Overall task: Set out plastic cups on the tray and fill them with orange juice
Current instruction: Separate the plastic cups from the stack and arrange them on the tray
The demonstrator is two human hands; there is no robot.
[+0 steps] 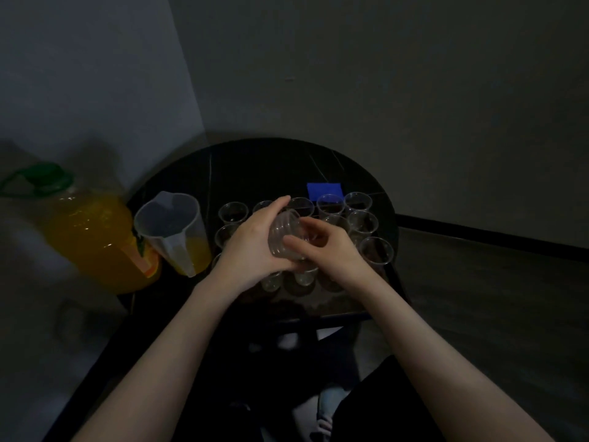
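Note:
Several clear plastic cups (330, 204) stand upright and empty on a dark tray (338, 309) on the round table. Above them my left hand (251, 247) grips a short stack of nested clear cups (283, 232), tilted on its side with the rims pointing away. My right hand (325, 252) pinches the near end of that stack with thumb and fingers. My hands hide some of the cups below them. A clear jug (172, 231) with a little orange juice stands left of the tray. A big orange juice bottle (95, 240) with a green cap stands further left.
The round black table (264, 161) sits in a room corner, walls close behind and to the left. A blue square object (325, 190) lies behind the cups. The scene is dim. Dark floor shows at the right.

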